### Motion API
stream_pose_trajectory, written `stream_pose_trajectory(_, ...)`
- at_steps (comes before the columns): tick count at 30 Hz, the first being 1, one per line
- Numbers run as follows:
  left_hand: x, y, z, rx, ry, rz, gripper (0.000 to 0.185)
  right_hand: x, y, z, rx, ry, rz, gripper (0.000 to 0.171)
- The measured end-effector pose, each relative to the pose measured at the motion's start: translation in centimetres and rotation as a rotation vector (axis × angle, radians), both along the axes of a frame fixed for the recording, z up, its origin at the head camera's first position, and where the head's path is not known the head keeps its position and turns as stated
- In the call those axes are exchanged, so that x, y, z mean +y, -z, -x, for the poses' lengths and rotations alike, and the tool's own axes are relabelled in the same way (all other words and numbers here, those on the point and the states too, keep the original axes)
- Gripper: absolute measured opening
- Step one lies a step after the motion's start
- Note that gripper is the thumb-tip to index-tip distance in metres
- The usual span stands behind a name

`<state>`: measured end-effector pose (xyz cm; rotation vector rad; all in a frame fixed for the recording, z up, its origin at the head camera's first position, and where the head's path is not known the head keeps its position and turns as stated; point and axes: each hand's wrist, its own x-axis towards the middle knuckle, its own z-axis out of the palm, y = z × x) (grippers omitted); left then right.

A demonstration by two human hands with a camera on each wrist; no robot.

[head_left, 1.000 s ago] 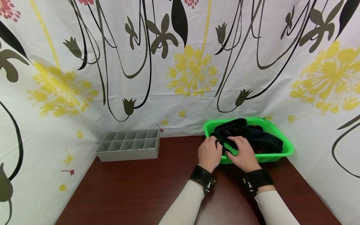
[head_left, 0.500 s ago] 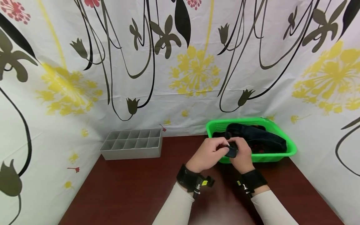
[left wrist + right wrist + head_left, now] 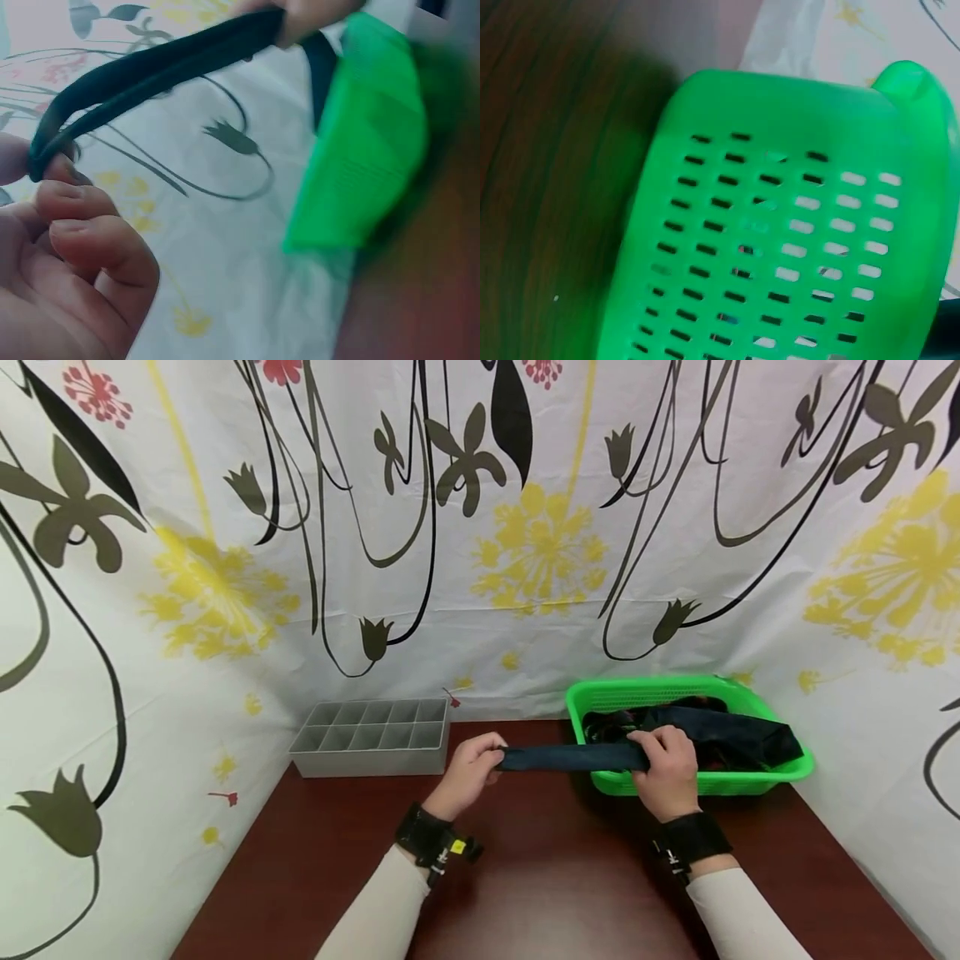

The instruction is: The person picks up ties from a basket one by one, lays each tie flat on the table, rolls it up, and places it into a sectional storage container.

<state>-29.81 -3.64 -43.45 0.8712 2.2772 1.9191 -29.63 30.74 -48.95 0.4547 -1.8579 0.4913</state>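
Stretched level between my two hands is a dark navy strip of cloth (image 3: 570, 757), and the left wrist view shows the cloth strip (image 3: 161, 64) doubled into a narrow loop. My left hand (image 3: 471, 770) pinches its left end between thumb and fingertips. The right hand (image 3: 667, 772) grips the other end, in front of the green basket (image 3: 780, 768). More dark cloth (image 3: 727, 735), partly with red spots, lies bunched in that basket. In the right wrist view the perforated basket wall (image 3: 772, 105) fills most of the picture, and the right hand is out of sight.
At the back left of the dark red-brown table (image 3: 337, 860) stands a grey divided box (image 3: 367, 764) with two rows of compartments. A white floral cloth (image 3: 510, 677) hangs behind the table and along both sides.
Both hands were down in the basket, then came together at its front edge with a piece of dark cloth. Now the left hand has moved left, drawing the strip out straight.
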Motion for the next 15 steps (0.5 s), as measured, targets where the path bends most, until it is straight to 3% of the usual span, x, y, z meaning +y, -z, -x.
stream_pose_trajectory(5, -2.9, 2.0, 0.0, -0.023, -0.064, -0.022, 0.022, 0.6, 0.0, 0.2, 0.010, 0.035, -0.032, 0.015)
stream_pose_trajectory(10, -6.3, 3.3, 1.1, -0.092, -0.189, -0.174, 0.022, 2.3, -0.7, 0.2, -0.004, 0.087, 0.000, 0.016)
stream_pose_trajectory(15, -11.1, 5.0, 1.1, -0.145, -0.319, -0.258, 0.024, 3.3, -1.1, -0.1, -0.047, 0.082, -0.044, 0.023)
